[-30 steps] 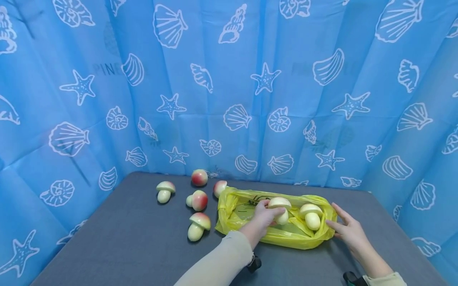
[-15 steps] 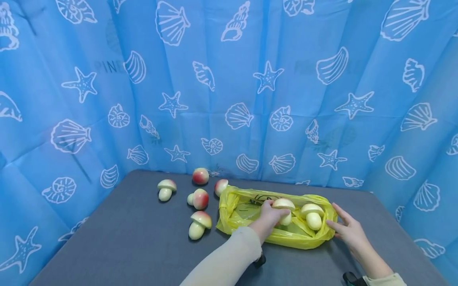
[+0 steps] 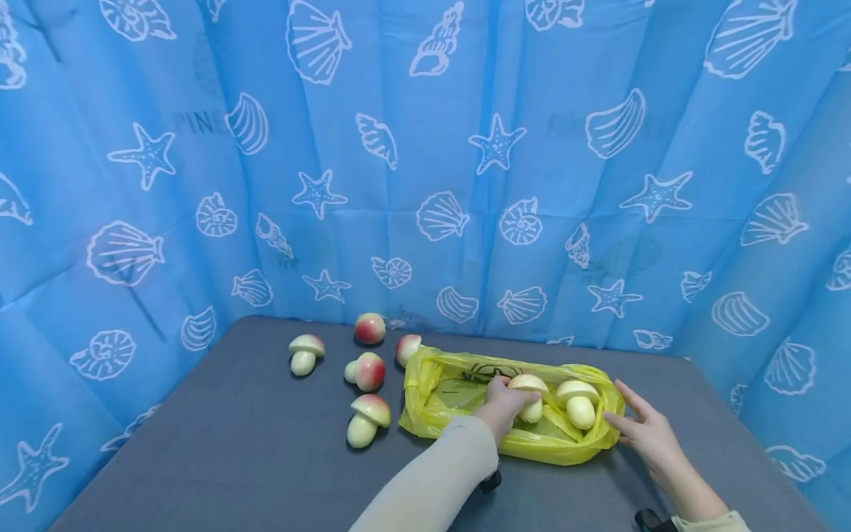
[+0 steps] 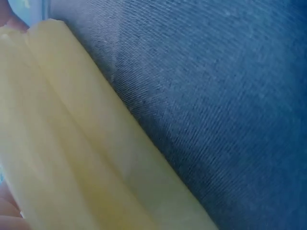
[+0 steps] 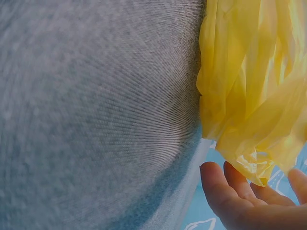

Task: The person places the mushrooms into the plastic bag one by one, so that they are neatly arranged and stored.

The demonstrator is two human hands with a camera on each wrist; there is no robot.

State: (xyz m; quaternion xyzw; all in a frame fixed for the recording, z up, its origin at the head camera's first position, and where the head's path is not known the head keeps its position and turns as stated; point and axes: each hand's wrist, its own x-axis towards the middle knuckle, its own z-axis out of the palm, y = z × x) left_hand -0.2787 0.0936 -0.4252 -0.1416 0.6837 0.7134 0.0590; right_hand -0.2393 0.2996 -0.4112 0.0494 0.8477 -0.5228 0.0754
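My left hand [image 3: 504,406] reaches into an open yellow plastic bag [image 3: 459,434] and holds a pale toy mushroom [image 3: 530,412] by its side, cap up; the fingertips are partly hidden behind it. Close to its right, inside the bag, stands a second cream mushroom [image 3: 580,410]. My right hand [image 3: 651,436] is at the bag's right end, fingers spread along the outside and thumb near the rim. In the right wrist view, the fingers [image 5: 218,189] are loosely bent beside the crumpled end of the yellow bag [image 5: 249,96]. The left wrist view mostly shows the bag's side [image 4: 86,124].
Left of the bag, several red-and-cream mushrooms lie on the grey cloth-covered table [image 3: 233,458]; the closest is a tilted mushroom [image 3: 368,421]. Another mushroom [image 3: 408,349] sits against the bag's back left corner. A blue shell-print curtain [image 3: 399,185] hangs behind the table.
My left hand has moved slightly right and down, lowering the mushroom deeper into the bag beside the other one. The right hand stays at the bag's end.
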